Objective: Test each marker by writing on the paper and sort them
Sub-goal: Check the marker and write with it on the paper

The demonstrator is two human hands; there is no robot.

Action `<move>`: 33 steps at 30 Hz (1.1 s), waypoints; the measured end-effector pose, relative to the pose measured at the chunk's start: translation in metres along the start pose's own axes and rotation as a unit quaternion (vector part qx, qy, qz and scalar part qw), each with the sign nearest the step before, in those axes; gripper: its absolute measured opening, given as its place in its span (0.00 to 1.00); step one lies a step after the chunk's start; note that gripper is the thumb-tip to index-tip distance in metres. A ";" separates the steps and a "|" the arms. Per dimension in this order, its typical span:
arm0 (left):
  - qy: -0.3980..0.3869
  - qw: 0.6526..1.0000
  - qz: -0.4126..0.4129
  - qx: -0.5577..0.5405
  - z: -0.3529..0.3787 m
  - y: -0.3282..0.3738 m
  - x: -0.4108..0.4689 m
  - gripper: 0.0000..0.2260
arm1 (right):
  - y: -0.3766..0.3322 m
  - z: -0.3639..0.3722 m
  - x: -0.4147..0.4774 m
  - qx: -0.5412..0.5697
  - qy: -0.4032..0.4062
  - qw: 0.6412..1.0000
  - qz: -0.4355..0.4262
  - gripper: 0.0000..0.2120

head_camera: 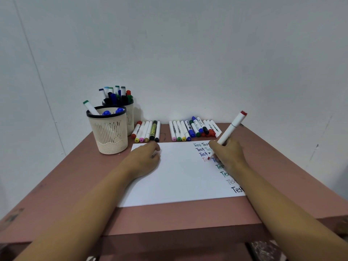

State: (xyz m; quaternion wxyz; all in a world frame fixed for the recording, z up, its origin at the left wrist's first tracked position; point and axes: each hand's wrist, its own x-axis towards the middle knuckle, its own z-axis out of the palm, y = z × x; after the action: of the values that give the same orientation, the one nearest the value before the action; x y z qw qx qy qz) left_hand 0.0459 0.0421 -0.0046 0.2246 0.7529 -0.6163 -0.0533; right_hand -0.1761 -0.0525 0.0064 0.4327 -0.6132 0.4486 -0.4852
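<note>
White paper [175, 178] lies flat on a pinkish-brown table [75, 178], long edge toward the person.

1. Right hand [228, 154]: grips a white-barrelled marker [230, 129] in a writing hold. The barrel tilts up and to the right, with a red cap on its raised end. The red tip touches the paper at a faint red, partly written word.
2. Left hand [145, 159]: rests knuckles-up on the far-left part of the paper, fingers loosely curled, gripping nothing.
3. Writing [200, 147]: the word "Test" repeats down the right side of the paper in blue-green, green, grey and black ink. The right hand and forearm cover part of it.
4. Front holder [110, 136]: a cream mesh cup with a dark rim stands at the table's far-left corner. It contains a green-capped marker [90, 107] leaning left, plus blue-capped ones.
5. Rear holder [130, 117]: stands just behind the front holder, packed with upright markers.
6. Left row [146, 131]: 6 markers lie side by side beyond the paper's far edge.
7. Right group [194, 129]: a larger set lies beyond the far-right edge, some stacked on others.
</note>
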 end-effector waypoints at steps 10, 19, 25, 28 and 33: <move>0.005 1.000 -0.024 -0.005 -0.005 0.004 0.000 0.09 | -0.002 -0.002 0.003 0.024 0.012 0.999 0.025 0.08; 0.125 0.991 0.029 0.023 -0.012 0.019 -0.001 0.13 | -0.011 -0.006 0.008 0.095 -0.045 0.991 0.087 0.05; 0.152 0.985 0.052 -0.057 -0.015 0.032 -0.008 0.09 | -0.023 0.001 0.003 0.125 -0.051 0.990 0.040 0.07; 0.081 0.986 0.066 -0.132 -0.014 0.036 -0.011 0.11 | -0.031 0.005 -0.003 0.230 -0.088 0.966 0.077 0.12; 0.030 0.985 0.102 -0.132 -0.008 0.037 -0.011 0.17 | -0.032 0.010 -0.006 0.203 -0.140 0.963 0.104 0.15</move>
State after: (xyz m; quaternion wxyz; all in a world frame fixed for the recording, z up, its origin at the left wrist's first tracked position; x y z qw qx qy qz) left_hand 0.0125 0.0499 0.0152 0.3450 0.6508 -0.6705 -0.0884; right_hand -0.1625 -0.0386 0.0342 0.6550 -0.5239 0.3371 -0.4276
